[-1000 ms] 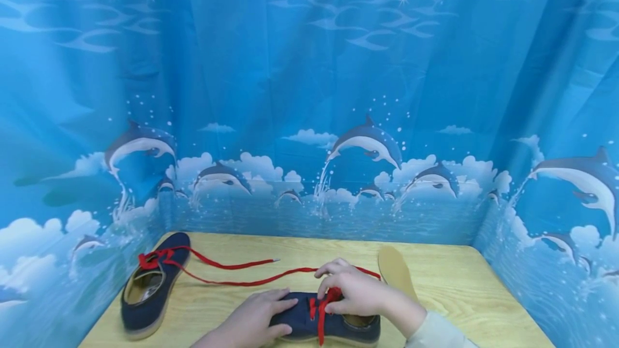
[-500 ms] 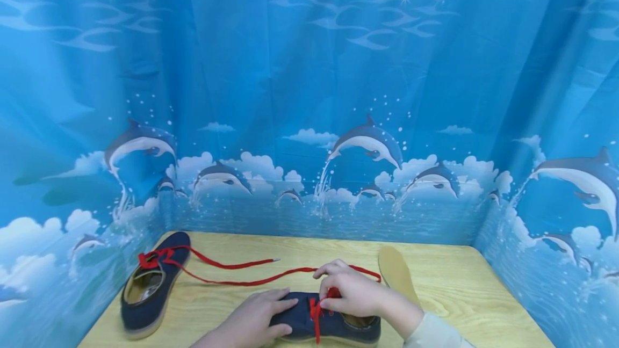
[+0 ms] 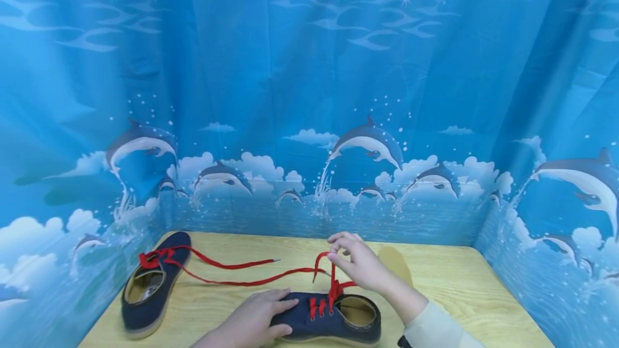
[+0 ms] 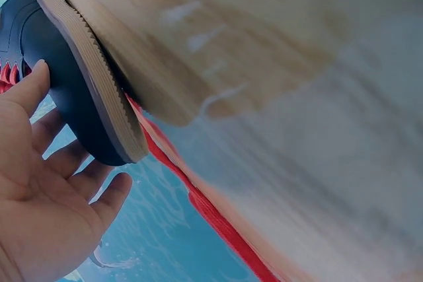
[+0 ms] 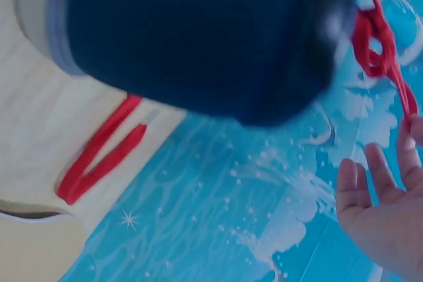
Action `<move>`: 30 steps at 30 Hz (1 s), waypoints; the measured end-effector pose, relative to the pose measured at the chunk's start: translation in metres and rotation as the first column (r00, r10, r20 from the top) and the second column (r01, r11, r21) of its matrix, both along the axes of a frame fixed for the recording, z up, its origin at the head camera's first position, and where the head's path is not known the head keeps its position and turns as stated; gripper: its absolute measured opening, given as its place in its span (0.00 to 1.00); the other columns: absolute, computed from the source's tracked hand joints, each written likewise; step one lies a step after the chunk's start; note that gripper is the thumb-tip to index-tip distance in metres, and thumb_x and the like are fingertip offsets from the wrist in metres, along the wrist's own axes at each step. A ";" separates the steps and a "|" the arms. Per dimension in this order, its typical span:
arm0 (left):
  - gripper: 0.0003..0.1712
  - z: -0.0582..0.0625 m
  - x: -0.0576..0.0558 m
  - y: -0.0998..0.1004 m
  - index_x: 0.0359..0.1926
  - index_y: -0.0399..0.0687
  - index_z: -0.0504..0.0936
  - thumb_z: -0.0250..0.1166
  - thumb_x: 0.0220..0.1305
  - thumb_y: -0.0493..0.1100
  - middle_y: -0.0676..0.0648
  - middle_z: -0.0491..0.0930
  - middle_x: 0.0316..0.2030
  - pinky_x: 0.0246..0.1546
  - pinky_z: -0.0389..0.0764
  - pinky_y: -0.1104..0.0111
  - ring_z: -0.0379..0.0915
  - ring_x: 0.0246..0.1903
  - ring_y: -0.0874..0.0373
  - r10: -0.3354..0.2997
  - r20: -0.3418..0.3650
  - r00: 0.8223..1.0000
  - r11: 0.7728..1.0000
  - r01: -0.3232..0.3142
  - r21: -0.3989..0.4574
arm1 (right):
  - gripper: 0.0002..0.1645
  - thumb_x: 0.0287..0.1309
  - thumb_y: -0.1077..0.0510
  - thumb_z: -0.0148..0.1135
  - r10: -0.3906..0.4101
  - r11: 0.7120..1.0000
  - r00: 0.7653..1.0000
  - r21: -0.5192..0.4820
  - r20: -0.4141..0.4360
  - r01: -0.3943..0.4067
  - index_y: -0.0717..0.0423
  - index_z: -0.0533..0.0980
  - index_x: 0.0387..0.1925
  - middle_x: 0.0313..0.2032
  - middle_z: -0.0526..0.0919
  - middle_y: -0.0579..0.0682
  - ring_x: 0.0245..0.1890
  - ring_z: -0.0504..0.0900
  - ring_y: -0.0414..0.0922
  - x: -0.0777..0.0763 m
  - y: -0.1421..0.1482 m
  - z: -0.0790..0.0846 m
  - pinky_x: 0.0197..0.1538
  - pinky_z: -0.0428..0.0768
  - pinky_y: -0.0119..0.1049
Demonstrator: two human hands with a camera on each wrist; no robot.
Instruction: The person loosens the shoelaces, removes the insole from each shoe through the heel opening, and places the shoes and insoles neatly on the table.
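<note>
The left hand (image 3: 258, 317) holds the toe of the shoe (image 3: 329, 327), thumb on one side and fingers on the other; the right hand (image 3: 355, 262) pinches the lace (image 3: 333, 273) between thumb and forefinger, raised above the shoe, its other fingers loosely bent and off the lace. The shoe lies on the table (image 3: 454, 294) to the right of the left hand and below the right, its opening nearest the right forearm. To work the lace well, I would keep the left hand firm without crushing the toe, since a sharp tug could drag the shoe along, and draw steadily with the right, keeping the tip that dangles left of those fingers from catching in the red bunch (image 3: 335, 290) and the second strand (image 3: 347, 284) below the right hand apart. The lace looks flat, soft and woven; the shoe's upper is dark blue, apparently cloth, rounded at the toe above a tan sole (image 4: 108, 87) that shows fine ribs beside the left hand. Beyond the left hand, to its left, sits the other shoe (image 3: 168, 286), its loose ends (image 3: 251, 283) curving toward the right hand; behind the right forearm lies a thin, round-ended tan insole (image 3: 397, 263), partly hidden, and past both hands a smooth blue curtain (image 3: 271, 95) hangs in soft folds
</note>
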State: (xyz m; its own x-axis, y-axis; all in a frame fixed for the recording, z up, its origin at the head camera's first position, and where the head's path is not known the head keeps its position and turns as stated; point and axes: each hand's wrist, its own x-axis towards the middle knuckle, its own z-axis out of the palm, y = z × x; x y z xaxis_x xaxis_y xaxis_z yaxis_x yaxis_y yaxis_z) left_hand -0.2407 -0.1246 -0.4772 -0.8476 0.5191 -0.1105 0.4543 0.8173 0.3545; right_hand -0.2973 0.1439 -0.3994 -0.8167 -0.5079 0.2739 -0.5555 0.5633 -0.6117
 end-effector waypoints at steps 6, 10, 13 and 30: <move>0.32 0.001 0.000 0.000 0.67 0.72 0.75 0.64 0.62 0.68 0.52 0.71 0.68 0.61 0.74 0.48 0.68 0.66 0.51 -0.003 0.005 1.000 1.000 0.003 -0.002 | 0.11 0.71 0.52 0.60 -0.155 0.985 0.988 -0.071 0.017 0.156 0.47 0.77 0.29 0.58 0.79 0.49 0.49 0.78 0.49 -0.018 0.008 0.016 0.45 0.81 0.43; 0.33 0.001 0.000 0.000 0.67 0.72 0.75 0.63 0.62 0.68 0.52 0.71 0.68 0.61 0.74 0.48 0.68 0.66 0.51 -0.009 0.003 1.000 1.000 0.009 -0.005 | 0.12 0.71 0.52 0.60 -0.186 0.980 0.982 -0.064 0.013 0.187 0.48 0.77 0.29 0.59 0.78 0.52 0.51 0.79 0.51 -0.032 0.016 0.022 0.43 0.81 0.42; 0.33 0.001 0.000 0.000 0.67 0.72 0.75 0.64 0.62 0.68 0.52 0.71 0.68 0.61 0.74 0.48 0.68 0.66 0.51 -0.011 0.003 1.000 1.000 0.011 -0.009 | 0.12 0.71 0.52 0.60 -0.199 0.978 0.980 -0.059 0.001 0.199 0.49 0.77 0.29 0.58 0.78 0.55 0.58 0.75 0.55 -0.041 0.021 0.024 0.47 0.81 0.47; 0.33 0.003 0.002 0.001 0.67 0.72 0.75 0.63 0.62 0.69 0.52 0.70 0.69 0.62 0.73 0.48 0.68 0.66 0.51 0.009 0.012 1.000 1.000 -0.008 -0.010 | 0.09 0.72 0.54 0.58 -0.283 0.958 0.959 0.055 -0.009 0.283 0.54 0.79 0.37 0.48 0.78 0.55 0.49 0.75 0.53 -0.080 0.052 0.013 0.50 0.77 0.52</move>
State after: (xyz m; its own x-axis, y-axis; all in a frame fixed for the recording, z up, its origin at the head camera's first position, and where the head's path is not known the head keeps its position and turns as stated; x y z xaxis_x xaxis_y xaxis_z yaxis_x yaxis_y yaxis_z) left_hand -0.2384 -0.1235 -0.4739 -0.8505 0.5106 -0.1261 0.4430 0.8247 0.3516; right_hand -0.3768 0.1957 -0.3862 -0.9290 -0.2701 0.2530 -0.3689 0.7302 -0.5750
